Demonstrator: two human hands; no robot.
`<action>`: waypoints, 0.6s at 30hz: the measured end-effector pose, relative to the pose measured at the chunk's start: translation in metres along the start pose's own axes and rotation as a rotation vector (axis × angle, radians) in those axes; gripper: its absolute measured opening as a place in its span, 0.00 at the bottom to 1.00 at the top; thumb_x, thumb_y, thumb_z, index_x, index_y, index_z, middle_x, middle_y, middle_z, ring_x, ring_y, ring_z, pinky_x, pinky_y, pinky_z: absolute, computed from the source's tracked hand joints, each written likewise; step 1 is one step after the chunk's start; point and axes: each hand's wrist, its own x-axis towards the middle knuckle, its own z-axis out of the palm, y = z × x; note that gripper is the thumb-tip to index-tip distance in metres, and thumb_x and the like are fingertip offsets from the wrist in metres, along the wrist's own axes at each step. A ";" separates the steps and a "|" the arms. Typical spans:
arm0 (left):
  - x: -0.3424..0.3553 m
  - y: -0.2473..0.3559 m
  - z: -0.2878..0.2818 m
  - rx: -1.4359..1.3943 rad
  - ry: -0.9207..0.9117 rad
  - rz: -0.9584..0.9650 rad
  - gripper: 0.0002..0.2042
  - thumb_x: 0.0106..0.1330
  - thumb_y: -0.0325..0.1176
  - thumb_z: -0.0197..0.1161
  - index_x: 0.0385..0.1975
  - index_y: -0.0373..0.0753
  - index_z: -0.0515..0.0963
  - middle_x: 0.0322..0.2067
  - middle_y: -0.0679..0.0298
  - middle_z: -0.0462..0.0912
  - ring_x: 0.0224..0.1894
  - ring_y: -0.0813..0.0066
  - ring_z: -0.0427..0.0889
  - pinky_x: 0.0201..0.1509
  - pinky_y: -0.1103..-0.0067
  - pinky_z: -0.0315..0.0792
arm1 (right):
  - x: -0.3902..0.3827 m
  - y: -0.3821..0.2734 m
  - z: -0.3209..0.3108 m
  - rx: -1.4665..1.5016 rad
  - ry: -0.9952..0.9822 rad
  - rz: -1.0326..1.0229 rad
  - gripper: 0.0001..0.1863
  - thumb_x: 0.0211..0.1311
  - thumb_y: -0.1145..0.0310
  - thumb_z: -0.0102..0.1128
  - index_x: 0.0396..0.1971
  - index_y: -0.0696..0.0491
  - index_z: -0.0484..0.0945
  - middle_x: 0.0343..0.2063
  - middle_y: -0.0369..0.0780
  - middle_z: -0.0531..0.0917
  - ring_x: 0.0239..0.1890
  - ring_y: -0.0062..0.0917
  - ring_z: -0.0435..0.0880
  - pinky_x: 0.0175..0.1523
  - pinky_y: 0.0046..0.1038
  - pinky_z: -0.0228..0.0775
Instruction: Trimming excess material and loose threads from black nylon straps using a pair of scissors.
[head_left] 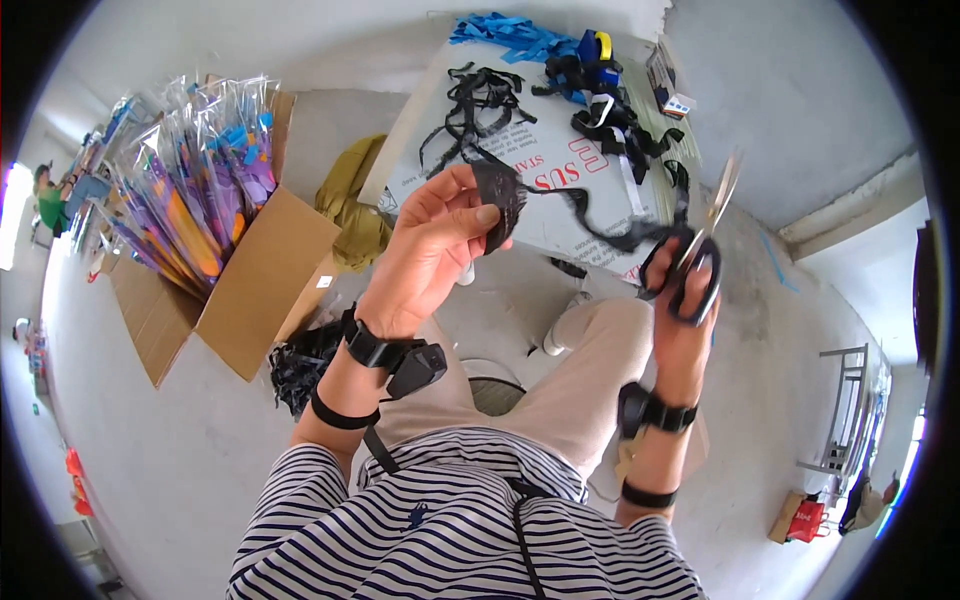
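My left hand (435, 235) pinches a dark, frayed piece of black strip (500, 200) between thumb and fingers, raised in front of the board. From it a thin black strip trails rightward toward my right hand (680, 300), which grips black-handled scissors (720, 200), blades pointing up. Beyond both hands, a printed white board (410, 150) bears a tangle of black strips (480, 105), more black strips at its right, a blue bundle of strips (510, 40) and a blue-and-yellow tape dispenser (600, 55). Whether the blades touch any strip is unclear.
An open cardboard box (260, 270) of bagged purple-orange items stands left, beside olive cloth (350, 200) and a black pile (300, 370). A person (52, 200) in green is far left. A metal rack (845, 400) and red bag (805, 520) are right; a small box (665, 80) lies by the board.
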 end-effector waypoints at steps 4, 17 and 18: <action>0.017 -0.004 0.008 0.117 0.087 0.048 0.21 0.61 0.16 0.61 0.55 0.37 0.77 0.41 0.62 0.86 0.40 0.75 0.83 0.45 0.80 0.76 | -0.050 -0.004 0.027 -0.011 -0.115 0.189 0.40 0.58 0.33 0.65 0.50 0.58 0.74 0.37 0.38 0.77 0.36 0.22 0.72 0.40 0.25 0.61; 0.033 0.005 0.014 0.332 0.145 0.224 0.29 0.56 0.15 0.62 0.61 0.35 0.73 0.36 0.61 0.85 0.40 0.76 0.83 0.46 0.81 0.76 | -0.098 -0.003 0.011 -0.120 -0.048 0.501 0.45 0.29 0.53 0.88 0.48 0.60 0.74 0.34 0.35 0.79 0.31 0.19 0.76 0.41 0.23 0.73; 0.033 0.004 0.014 0.334 0.148 0.224 0.29 0.56 0.15 0.62 0.61 0.35 0.73 0.36 0.61 0.85 0.40 0.76 0.83 0.46 0.81 0.76 | -0.099 -0.001 0.026 -0.146 -0.170 0.461 0.46 0.31 0.52 0.88 0.50 0.59 0.73 0.35 0.33 0.78 0.37 0.20 0.76 0.47 0.26 0.72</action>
